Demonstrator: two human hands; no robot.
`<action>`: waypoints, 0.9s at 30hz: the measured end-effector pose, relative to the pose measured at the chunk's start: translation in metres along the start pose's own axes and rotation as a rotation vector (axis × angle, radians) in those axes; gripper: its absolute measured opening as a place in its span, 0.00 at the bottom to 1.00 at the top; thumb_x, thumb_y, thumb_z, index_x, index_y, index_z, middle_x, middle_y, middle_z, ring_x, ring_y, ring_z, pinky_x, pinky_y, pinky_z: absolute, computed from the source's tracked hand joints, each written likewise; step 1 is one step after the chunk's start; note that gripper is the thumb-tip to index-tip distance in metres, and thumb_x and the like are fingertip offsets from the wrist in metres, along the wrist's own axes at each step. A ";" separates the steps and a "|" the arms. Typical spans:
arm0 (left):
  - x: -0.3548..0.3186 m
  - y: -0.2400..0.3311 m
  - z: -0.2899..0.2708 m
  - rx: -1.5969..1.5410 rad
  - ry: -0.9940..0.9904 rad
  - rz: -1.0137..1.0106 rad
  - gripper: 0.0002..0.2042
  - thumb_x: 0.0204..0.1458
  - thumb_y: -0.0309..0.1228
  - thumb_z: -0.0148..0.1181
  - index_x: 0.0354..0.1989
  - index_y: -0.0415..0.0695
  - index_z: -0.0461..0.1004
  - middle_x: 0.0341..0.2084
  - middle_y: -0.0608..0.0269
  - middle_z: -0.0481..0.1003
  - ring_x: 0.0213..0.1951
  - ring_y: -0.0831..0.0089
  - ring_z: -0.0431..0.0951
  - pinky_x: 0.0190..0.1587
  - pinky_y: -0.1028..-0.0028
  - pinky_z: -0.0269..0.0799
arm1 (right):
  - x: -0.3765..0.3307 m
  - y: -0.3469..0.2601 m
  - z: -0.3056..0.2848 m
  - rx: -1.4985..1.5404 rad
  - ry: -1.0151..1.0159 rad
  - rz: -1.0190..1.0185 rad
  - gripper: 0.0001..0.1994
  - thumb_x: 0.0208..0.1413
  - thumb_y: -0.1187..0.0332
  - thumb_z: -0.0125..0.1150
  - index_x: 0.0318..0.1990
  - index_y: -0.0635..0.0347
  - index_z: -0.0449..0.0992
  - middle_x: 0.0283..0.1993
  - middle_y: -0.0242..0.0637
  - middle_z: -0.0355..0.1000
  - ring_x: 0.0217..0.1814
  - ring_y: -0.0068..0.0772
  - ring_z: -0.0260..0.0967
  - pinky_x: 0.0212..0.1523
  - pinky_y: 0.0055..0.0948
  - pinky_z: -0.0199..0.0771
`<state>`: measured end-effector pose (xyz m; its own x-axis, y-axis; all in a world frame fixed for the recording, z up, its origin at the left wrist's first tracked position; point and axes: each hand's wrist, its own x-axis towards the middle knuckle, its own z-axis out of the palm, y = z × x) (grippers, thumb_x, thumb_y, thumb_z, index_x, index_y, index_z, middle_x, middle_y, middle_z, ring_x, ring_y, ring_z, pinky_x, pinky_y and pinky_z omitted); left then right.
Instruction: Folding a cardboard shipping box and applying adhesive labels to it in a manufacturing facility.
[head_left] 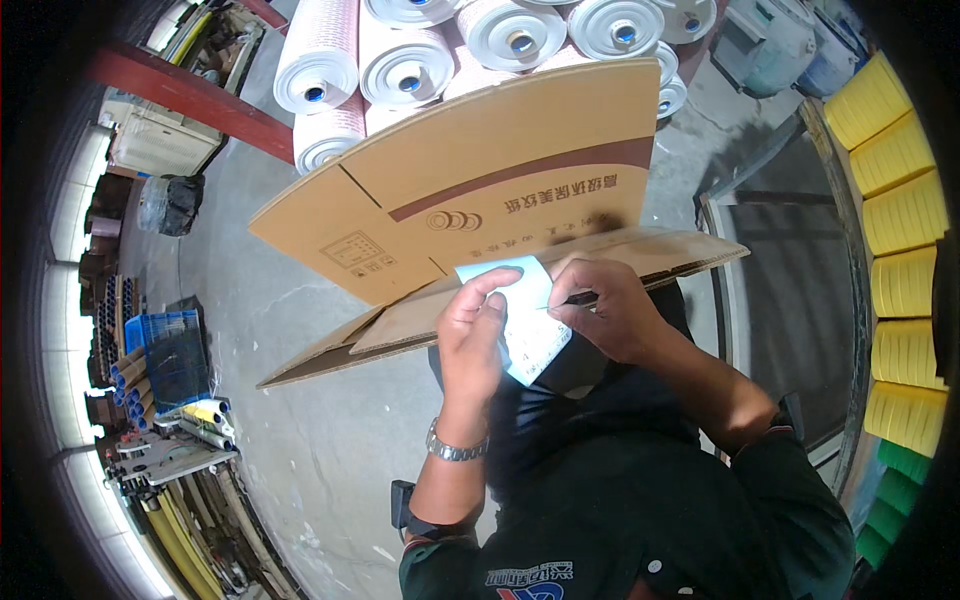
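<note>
I see both hands pinching a pale blue slip (528, 318): left hand (472, 335) fingers closed on its left edge, right hand (607, 308) on its right, just before the cardboard box (480, 180). I judge labelling underway; pressing it flat needs care.

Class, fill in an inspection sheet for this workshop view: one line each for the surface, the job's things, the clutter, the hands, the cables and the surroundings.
Surface: grey concrete floor, scuffed; no table seen.
Job's things: pale blue and white paper slip held in front of a flattened brown cardboard box with a dark red stripe.
Clutter: blue plastic crate, cardboard tubes and yellow pipes at the left.
Hands: left hand and right hand both grip the slip; a metal wristwatch on the left wrist.
Cables: nothing seen.
Surroundings: white paper rolls stacked beyond the box; yellow ribbed blocks along the right; a red steel beam.
</note>
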<state>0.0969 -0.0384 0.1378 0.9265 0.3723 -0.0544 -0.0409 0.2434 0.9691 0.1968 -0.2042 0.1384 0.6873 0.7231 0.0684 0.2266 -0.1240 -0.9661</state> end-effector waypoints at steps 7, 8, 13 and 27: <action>0.023 -0.016 -0.001 -0.235 0.046 -0.032 0.11 0.60 0.25 0.50 0.47 0.36 0.74 0.40 0.62 0.76 0.42 0.78 0.74 0.46 0.78 0.69 | 0.008 -0.007 -0.004 -0.353 0.270 -0.480 0.06 0.46 0.73 0.65 0.27 0.58 0.71 0.44 0.41 0.73 0.48 0.47 0.71 0.51 0.41 0.70; 0.027 -0.017 -0.003 -0.290 0.119 -0.074 0.11 0.59 0.24 0.50 0.47 0.36 0.74 0.40 0.62 0.76 0.42 0.77 0.74 0.46 0.77 0.69 | 0.008 -0.010 -0.006 -0.399 0.281 -0.541 0.06 0.46 0.74 0.64 0.27 0.58 0.71 0.44 0.42 0.73 0.49 0.48 0.71 0.51 0.42 0.70; 0.039 -0.046 -0.035 -0.264 0.283 -0.108 0.11 0.58 0.23 0.48 0.46 0.36 0.73 0.38 0.60 0.76 0.39 0.75 0.75 0.44 0.75 0.72 | 0.015 -0.014 -0.034 -0.050 0.289 -0.285 0.06 0.50 0.73 0.64 0.29 0.60 0.71 0.41 0.38 0.74 0.46 0.37 0.73 0.48 0.36 0.72; 0.006 -0.070 -0.031 0.565 0.149 0.024 0.10 0.61 0.27 0.50 0.43 0.35 0.74 0.20 0.74 0.65 0.22 0.86 0.60 0.25 0.83 0.55 | 0.138 0.287 -0.172 -0.322 -0.027 0.669 0.07 0.43 0.75 0.65 0.32 0.63 0.77 0.23 0.36 0.72 0.22 0.28 0.71 0.20 0.27 0.71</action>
<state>0.0939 -0.0254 0.0626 0.8637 0.5035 -0.0242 0.1820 -0.2669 0.9464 0.4757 -0.2567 -0.0864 0.7330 0.4396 -0.5191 -0.0402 -0.7338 -0.6781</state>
